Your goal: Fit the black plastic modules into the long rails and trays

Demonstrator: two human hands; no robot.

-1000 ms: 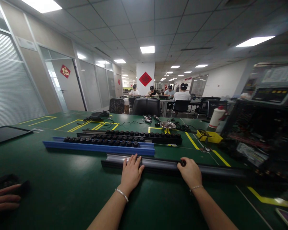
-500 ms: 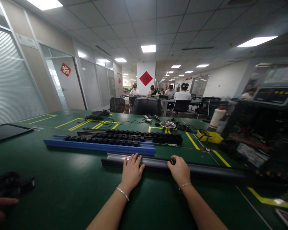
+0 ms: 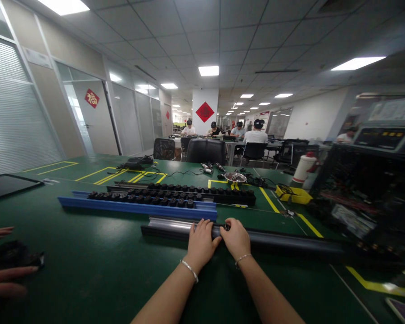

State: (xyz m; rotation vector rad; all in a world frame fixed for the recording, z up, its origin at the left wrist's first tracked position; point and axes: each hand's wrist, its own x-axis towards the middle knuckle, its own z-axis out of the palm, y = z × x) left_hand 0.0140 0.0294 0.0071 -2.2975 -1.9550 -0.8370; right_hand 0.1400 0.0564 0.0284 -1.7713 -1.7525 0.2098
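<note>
My left hand (image 3: pixel 202 243) lies over a long black rail (image 3: pixel 168 227) with a silvery inner groove, its fingers stretched out across the top. Just to the right, my right hand (image 3: pixel 236 240) pinches a small black round part (image 3: pixel 227 227) on top of the rail. My hands nearly touch. A smooth dark tube-like length (image 3: pixel 290 242) runs on to the right from beneath the right hand. Beyond it lies a blue channel (image 3: pixel 135 207) beside rows of black knob-like pieces (image 3: pixel 148 195).
Another person's hands (image 3: pixel 6 279) are at a blurred black object (image 3: pixel 15 256) at the left edge. Farther back stand a metal dish (image 3: pixel 235 177), a yellow tray (image 3: pixel 293 194) and a white bottle (image 3: pixel 303 168). An open equipment case (image 3: pixel 354 189) fills the right side.
My left hand has slid right along the rail and my right hand has come left with the small part, closing the gap. At the left edge, the other person's hands have moved in.
</note>
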